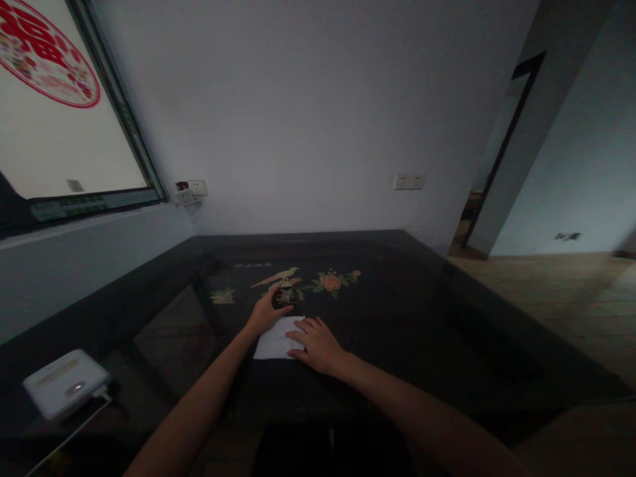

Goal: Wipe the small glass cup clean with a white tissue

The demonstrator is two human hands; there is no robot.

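My left hand (265, 313) is closed around a small, dark, shiny, round object (285, 298), perhaps glass; its exact kind is too dim to make out. Just below it a white sheet of paper or tissue (276, 342) lies flat on the dark, glossy table (397, 331). My right hand (322, 349) rests on the right side of this sheet, fingers apart and stretched out, and covers part of it. Behind the dark object the tabletop bears a picture of a bird (278, 275) and a flower (330, 283).
At the table's left front stands a white box-like device (67, 384) with a white cable (69, 434) plugged in. A pale wall with sockets (410, 181) rises behind the table. A window (64, 146) is at the left, a doorway (497, 152) at the right.
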